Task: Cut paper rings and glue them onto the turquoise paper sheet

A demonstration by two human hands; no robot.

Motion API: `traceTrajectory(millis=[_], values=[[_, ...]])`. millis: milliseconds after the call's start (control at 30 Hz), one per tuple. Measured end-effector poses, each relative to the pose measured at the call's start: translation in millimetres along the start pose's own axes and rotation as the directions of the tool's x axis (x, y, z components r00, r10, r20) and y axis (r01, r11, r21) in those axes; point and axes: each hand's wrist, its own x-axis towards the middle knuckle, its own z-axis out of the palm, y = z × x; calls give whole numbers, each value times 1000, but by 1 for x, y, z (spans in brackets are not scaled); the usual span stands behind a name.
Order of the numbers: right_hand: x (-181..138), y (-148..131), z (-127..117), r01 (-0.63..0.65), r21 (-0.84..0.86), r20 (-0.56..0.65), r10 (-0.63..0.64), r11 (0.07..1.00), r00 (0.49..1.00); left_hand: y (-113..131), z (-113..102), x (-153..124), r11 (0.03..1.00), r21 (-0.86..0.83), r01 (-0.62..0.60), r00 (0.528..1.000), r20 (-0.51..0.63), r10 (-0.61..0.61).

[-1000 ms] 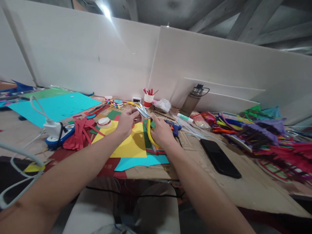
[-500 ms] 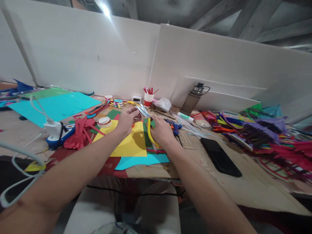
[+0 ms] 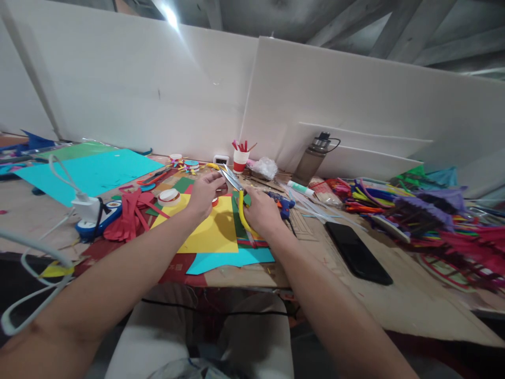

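Barely anything's moved since a second ago, my feed's just shifted slightly. Right hand (image 3: 263,211) grips the scissors (image 3: 233,181) near the yellow sheet (image 3: 213,231); left hand (image 3: 207,193) curls by the blades, can't tell if it's holding anything. I'd keep fingertips clear.

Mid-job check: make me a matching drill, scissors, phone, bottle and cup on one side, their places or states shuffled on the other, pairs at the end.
Things:
1. scissors
2. phone
3. bottle
4. cup

Places or states:
A. capped, in front of a white board
B. red sticks poking out of the top
C. black, lying flat to the right of both hands
D. in the right hand

Pairs: 1-D, 2-C, 3-A, 4-B
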Motion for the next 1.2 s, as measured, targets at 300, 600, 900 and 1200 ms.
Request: traceTrajectory(millis=[300,600,900,1200], values=[[-3,4,5,68,48,-49,-65,997,997,-1,1,3,990,-101,98,990,-96,-107],[-2,6,7,62,53,-48,-60,997,997,-5,2,-1,999,-32,13,999,-40,-14],[-2,5,6,38,31,-29,-38,999,999,0,4,-4,999,-34,39,997,-62,-41],[-1,5,6,43,17,-34,-43,999,999,1,4,-3,999,-15,31,998,-60,-32]])
